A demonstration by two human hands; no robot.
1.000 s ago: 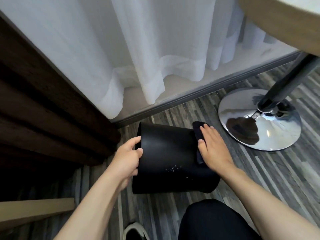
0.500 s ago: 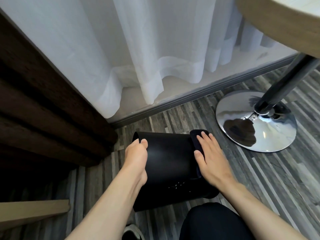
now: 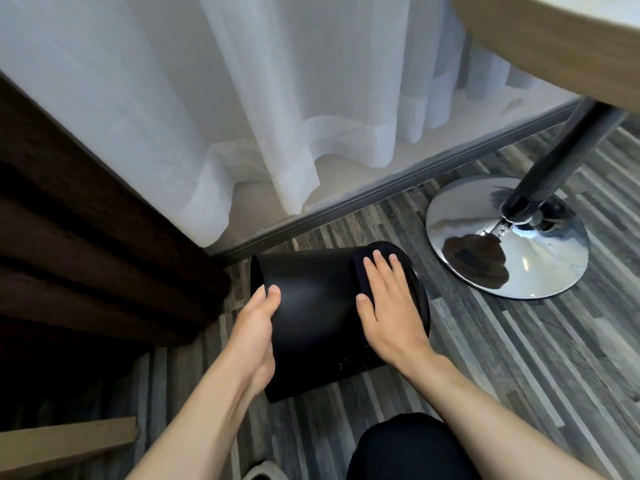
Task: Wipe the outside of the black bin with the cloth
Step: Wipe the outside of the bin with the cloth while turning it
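Head view: black bin lies on its side on the floor, between my two hands. Left hand is cupped around the bin's left end, thumb on the wall near the edge, bracing it. Right hand is flat, fingers spread, pressing the dark cloth onto the curved wall near the right end. Cloth is mostly under my palm; only its left and far edges show.

Doing it well, my call: keep palm pressure even, drag the cloth along the curve, use the left hand to roll the bin so fresh wall comes up. Small pale specks near my right wrist, low on the wall, look unwiped.

Around: chrome table base just past my right hand, near the bin's right end; could bump if the bin rolls that way. White curtain beyond both hands, dark wood panel off my left hand. My knee sits under my right forearm.
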